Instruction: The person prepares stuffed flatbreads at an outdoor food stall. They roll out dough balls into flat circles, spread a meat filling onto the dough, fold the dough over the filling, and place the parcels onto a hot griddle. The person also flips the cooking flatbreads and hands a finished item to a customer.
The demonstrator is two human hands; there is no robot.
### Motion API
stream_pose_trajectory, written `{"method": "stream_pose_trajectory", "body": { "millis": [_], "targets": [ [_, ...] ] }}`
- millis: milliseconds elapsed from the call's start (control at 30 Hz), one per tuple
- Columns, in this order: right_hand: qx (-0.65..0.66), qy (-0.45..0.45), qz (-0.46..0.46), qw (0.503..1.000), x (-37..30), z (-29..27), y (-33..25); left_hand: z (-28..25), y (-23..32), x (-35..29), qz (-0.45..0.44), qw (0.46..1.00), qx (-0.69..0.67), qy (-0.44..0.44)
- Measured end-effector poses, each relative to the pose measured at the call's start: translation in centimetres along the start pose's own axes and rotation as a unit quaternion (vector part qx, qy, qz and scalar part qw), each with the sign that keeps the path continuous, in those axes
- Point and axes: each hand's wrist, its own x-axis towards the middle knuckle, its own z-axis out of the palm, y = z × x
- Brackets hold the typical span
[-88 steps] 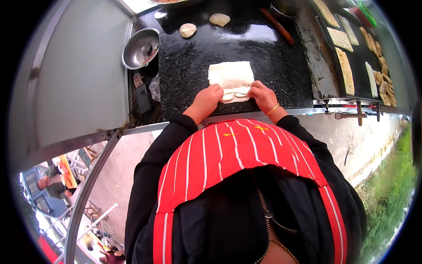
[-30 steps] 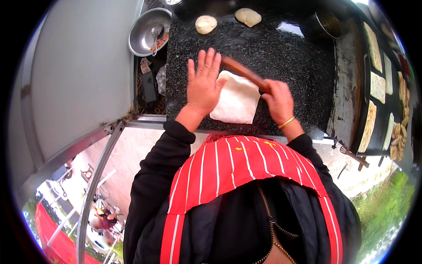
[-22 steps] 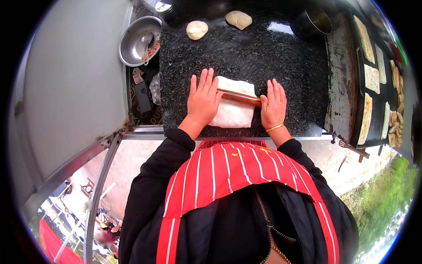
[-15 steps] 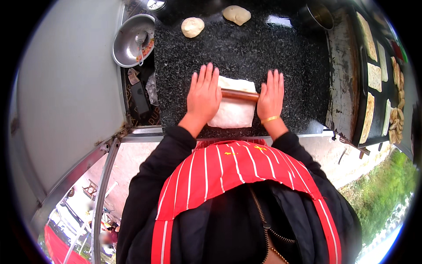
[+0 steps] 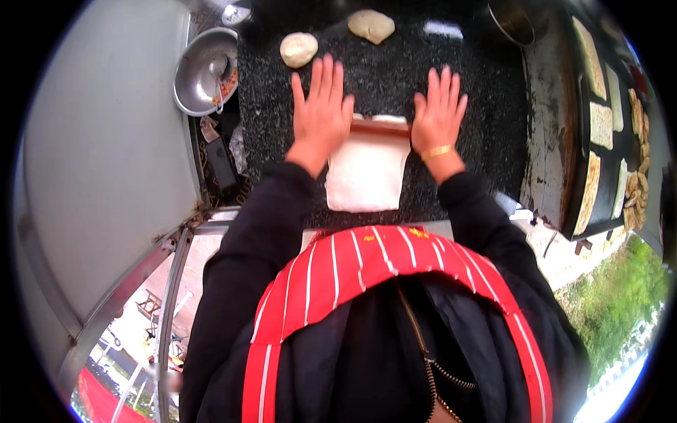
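Head view: rolling pin [image 5: 381, 127] laid across far end of white dough sheet [image 5: 363, 176] on black speckled counter [image 5: 490, 127]. Pin's 2 ends covered by left hand [image 5: 319, 116] and right hand [image 5: 438, 121], palms down, fingers outstretched, uncurled. 2 dough rounds [image 5: 299, 50] placed beyond hands; steel bowl [image 5: 186, 79] seen at left.

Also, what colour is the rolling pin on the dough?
The rolling pin is reddish brown; it shows best in the head view.
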Motion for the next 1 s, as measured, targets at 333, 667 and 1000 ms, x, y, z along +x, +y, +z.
{"method": "stream_pose_trajectory", "body": {
  "millis": [333,667,1000],
  "targets": [
    [0.006,0.01,-0.029,1.0,3.4,0.4,0.8,0.7,-0.2,1.5,0.002,1.0,0.012,-0.004],
    [0.004,0.027,-0.035,0.999,6.0,2.0,1.4,2.2,-0.9,3.2,-0.012,1.0,-0.01,0.005],
    [0.136,-0.118,-0.121,0.976,7.0,-0.2,2.0,0.5,-2.2,3.7,0.023,0.985,-0.169,0.01]
  ]
}}
